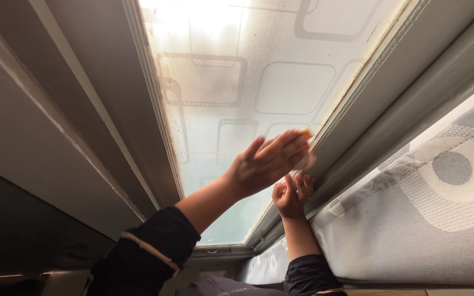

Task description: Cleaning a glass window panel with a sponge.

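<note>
The left hand (267, 161) lies flat and open-fingered against the glass just right of the frame's centre, pressing a small orange-and-pale cloth or sponge (306, 143) under its fingertips; only a sliver of the thing shows at the tip of the fingers and beside the palm, so its exact kind cannot be told. The right hand (292, 196) sits just below, fingers curled loosely against the grey metal window frame (368, 115), gripping or bracing on its edge; nothing seems to be held in it, though the palm is partly hidden.

The wiping pad sits where the frosted window pane with rounded-square patterns (248, 71) meets the frame's right edge, in the middle of the picture. Judging by how it folds under the fingers, it looks soft, light and limp, easily bunched, so it is best kept under a flat spread palm rather than pinched. The pane looks stiff, smooth and breakable, probably slick if damp, and grime clouds its upper left part.

Both forearms rise from the lower middle of the frame in dark sleeves with pale cuff bands (154, 246). A grey curtain with white ring patterns (440, 186) hangs at the right.
</note>
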